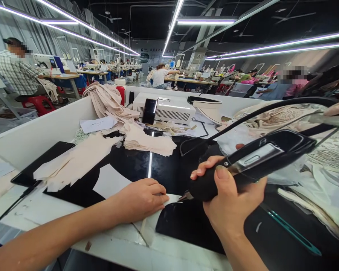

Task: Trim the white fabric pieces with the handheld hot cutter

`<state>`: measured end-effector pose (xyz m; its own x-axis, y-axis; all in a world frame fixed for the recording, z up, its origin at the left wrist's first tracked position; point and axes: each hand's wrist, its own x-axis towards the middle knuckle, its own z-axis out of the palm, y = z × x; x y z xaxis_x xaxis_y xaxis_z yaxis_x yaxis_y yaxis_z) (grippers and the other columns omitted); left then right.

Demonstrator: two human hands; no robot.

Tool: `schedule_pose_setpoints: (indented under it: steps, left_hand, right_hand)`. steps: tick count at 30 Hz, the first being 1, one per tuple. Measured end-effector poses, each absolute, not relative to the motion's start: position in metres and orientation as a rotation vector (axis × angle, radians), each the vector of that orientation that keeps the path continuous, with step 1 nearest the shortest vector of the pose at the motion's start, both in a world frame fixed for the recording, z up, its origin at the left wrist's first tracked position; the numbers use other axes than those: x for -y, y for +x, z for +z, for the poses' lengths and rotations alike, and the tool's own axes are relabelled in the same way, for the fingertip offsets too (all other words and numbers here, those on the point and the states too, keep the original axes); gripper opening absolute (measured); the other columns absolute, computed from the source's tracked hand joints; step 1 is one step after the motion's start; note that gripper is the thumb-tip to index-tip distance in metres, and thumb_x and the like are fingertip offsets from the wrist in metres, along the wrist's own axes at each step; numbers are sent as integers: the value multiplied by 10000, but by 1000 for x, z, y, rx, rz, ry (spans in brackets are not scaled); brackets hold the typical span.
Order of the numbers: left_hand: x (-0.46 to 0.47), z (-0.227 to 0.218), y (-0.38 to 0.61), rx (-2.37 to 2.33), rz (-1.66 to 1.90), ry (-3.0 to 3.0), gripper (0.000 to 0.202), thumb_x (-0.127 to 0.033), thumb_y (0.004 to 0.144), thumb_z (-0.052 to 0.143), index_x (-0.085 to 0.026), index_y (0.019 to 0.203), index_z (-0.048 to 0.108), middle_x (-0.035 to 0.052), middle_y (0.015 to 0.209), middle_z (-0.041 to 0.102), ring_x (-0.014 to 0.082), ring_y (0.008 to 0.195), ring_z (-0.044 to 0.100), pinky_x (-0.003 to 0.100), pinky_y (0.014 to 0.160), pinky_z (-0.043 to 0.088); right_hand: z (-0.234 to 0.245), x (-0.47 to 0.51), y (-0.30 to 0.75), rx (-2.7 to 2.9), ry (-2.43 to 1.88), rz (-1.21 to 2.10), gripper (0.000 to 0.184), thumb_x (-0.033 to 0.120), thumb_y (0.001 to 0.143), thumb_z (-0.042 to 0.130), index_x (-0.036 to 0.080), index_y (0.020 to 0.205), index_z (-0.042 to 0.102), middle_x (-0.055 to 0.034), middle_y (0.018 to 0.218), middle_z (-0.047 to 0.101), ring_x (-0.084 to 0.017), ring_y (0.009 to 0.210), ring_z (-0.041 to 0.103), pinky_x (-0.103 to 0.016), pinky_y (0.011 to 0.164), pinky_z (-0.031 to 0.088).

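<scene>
Your right hand (231, 195) is clenched round the black cutter (251, 162), tip touching the pale fabric (169, 199) at the table's (45, 210) near edge. Your left hand (142, 197) presses flat, grasping nothing. The fabric looks thin, floppy; pin it close beside the tip.

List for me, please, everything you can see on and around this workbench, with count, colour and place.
Cutting tool: one, black with a metal tip, gripped in the right hand, its tip at the white strip.
White strip: one, white, front of the bench, under the left hand.
Black mat: one, glossy black, centre of the bench.
Beige fabric pieces: a stack, beige, behind the mat.
Phone: one, black, leaning on the white machine.
White machine: one, white, back of the bench.
Lace fabric: a heap, cream, right side.
Left hand: one, pressed flat on the strip.
Right hand: one, closed round the tool.
</scene>
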<state>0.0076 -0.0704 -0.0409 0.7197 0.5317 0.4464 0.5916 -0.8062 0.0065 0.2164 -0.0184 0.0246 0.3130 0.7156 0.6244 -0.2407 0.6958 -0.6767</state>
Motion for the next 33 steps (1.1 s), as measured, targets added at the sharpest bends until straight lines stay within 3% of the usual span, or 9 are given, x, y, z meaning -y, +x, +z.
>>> schedule_pose_setpoints:
  steps: [9,14,19,22,27,33]
  left_hand:
    - [70,-43,6,932,-677,-2798,103,-164,1223,730,-152,1248,829,115,1234,844,232,1105,804,363,1068,701]
    - [71,-43,8,917,-686,-2774,83,-175,1228,739,-145,1227,817,105,1203,840,229,1119,814,364,1136,682]
    - [86,-33,12,1007,-659,-2655,220,-73,1233,636,-128,1413,750,138,1327,838,251,1273,811,386,1225,650]
    - [96,-27,13,1087,-567,-2687,407,50,1121,615,-109,1487,697,176,1386,821,277,1330,796,371,1161,669]
    - [104,-30,13,1287,-431,-2889,575,84,846,711,-123,1382,688,195,1384,794,326,1228,791,396,1045,703]
    - [106,-27,12,1391,-298,-2960,548,101,856,702,-135,1350,702,185,1392,766,333,1248,773,416,1082,683]
  right_hand:
    - [25,19,216,1088,-537,650,530,520,859,1086,337,1165,694,97,830,751,-169,539,678,-325,466,635]
    - [25,19,216,1120,-542,658,468,476,897,1058,330,1145,689,94,831,762,-165,541,690,-322,480,656]
    - [29,25,217,1128,-537,654,457,458,895,1064,323,1117,687,94,817,778,-168,531,693,-319,473,650]
    - [29,31,219,1125,-565,635,484,477,874,1089,327,1104,690,95,807,786,-172,530,697,-323,480,648]
    - [27,42,221,1127,-620,590,507,520,890,1095,326,1077,666,76,832,803,-182,560,718,-332,493,647]
    - [25,50,219,1105,-628,587,523,514,881,1108,317,1096,673,70,836,810,-176,566,720,-326,500,657]
